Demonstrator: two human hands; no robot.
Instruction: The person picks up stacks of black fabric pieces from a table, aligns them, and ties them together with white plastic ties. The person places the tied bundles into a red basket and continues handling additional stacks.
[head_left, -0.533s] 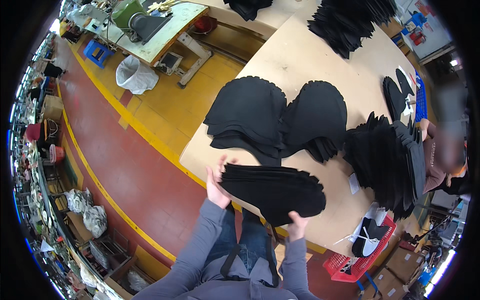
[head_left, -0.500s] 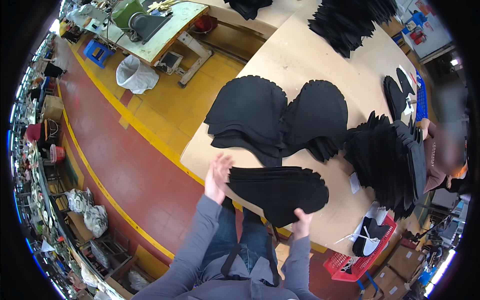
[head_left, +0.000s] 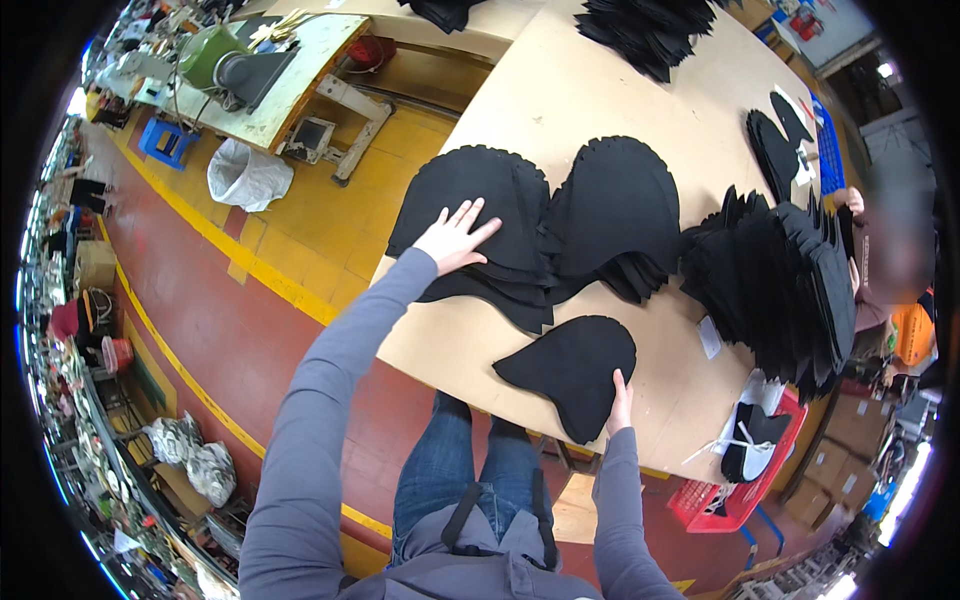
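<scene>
Your left hand (head_left: 457, 238), moved farther out, is lying spread and empty on the left black stack (head_left: 508, 190); your right hand (head_left: 622, 402) is touching the near black pile (head_left: 575, 370) on the worktop (head_left: 680, 425) at its right edge, grip unclear.

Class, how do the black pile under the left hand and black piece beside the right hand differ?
The pile looks larger than the piece. The pile shows staggered layers; the piece shows one clean outline. The left hand lies on the pile; the right hand touches the piece's edge. Both are black.
</scene>
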